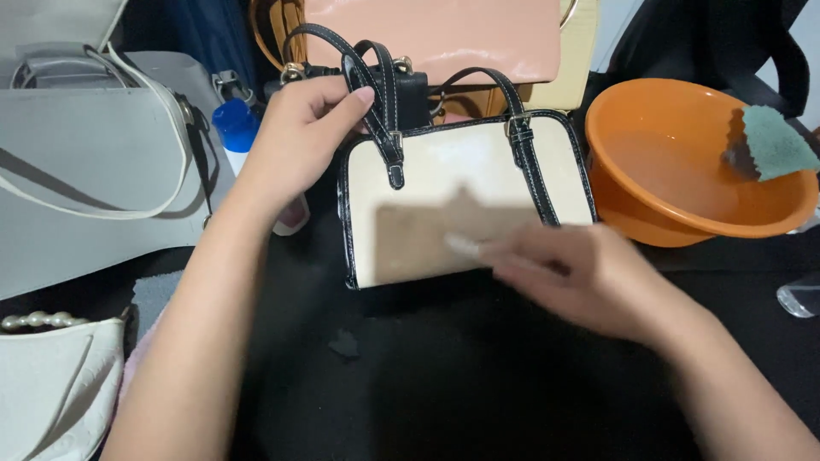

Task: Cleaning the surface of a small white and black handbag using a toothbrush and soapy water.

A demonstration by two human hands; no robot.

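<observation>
1. I've got a cream handbag [461, 196] with black trim lying flat on the dark tabletop [478, 384], dead centre.
2. Left hand [299, 137] is up at the bag's top left corner; its grip is pinched on the near black strap [380, 111], thumb and fingers closed round it.
3. Right hand [589, 277] lies across the bag's lower right, blurred. It's pressing a small whitish piece [465, 246] against the cream panel; fingers look closed on it, but I can't tell what it is.
4. A darker patch shows on the panel just left of that hand.
5. Right of the bag, an orange basin [683, 213] with a green sponge [773, 141] resting on its rim.
6. Behind the bag, a pink bag [436, 34]; left, a grey bag [85, 171] and a blue-capped bottle [235, 124].
7. Bottom left corner, a white bag [51, 384] with a pearl handle.
</observation>
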